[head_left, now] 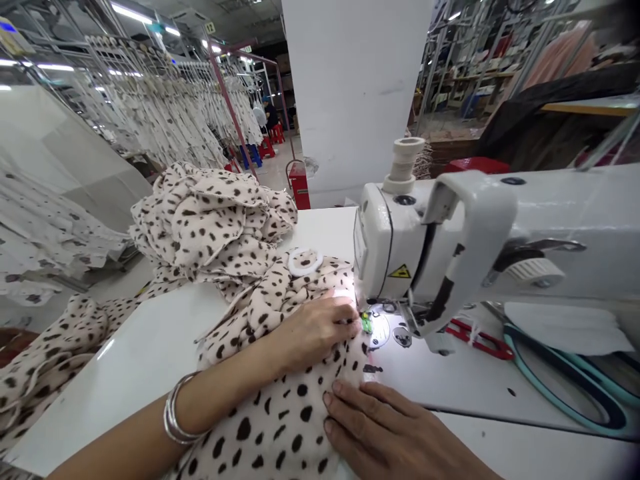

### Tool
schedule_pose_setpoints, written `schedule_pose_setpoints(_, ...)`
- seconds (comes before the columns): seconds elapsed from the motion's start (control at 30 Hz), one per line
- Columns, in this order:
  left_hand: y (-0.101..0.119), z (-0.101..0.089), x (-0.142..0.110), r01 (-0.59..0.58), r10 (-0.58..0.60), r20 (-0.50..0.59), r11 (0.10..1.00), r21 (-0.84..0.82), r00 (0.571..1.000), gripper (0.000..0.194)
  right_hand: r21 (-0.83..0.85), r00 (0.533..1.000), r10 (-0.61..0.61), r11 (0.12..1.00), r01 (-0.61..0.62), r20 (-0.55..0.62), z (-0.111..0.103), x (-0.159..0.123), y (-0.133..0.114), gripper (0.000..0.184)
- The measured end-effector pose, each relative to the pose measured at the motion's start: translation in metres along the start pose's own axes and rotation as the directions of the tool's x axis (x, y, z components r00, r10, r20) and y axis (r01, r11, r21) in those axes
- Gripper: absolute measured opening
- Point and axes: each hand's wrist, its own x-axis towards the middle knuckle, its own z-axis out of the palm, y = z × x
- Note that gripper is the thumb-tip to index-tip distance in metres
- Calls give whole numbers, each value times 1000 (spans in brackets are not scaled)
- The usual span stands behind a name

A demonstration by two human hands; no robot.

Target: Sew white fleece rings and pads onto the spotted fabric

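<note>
the left hand (pixel 315 331) bunches spotted fabric (pixel 295 413) beside the sewing machine head (pixel 387 247), fingers curled. the right hand (pixel 385 430) lies open on the cloth, fingers released.

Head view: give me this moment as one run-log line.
left hand: on spotted cream fabric at white sewing machine needle area | right hand: flat on fabric | nearby: red thread snips

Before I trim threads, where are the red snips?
Head view, right side: the red snips lie on the white table under the sewing machine's arm, beside a teal band.
</note>
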Motion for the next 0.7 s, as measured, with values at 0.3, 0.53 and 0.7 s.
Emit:
schedule_pose_setpoints(0.3, -7, -1, -1, 24, -24, 22, 999, -28, 999, 32, 71, 1000, -2, 997, 4, -29, 19, -22, 0, 42)
schedule_pose_setpoints(0.53, -6, 0, -1, 34, -34, 22, 999, 0, 999, 37, 30, 996, -23, 999, 20, 90, -1, -8, 4, 35)
schedule_pose_setpoints(0.7, -7, 1, 1, 27, -27, -17, 1000, 2, 1000, 37, 21, 1000, 1, 1000, -2, 10, 4, -10, 2, 51)
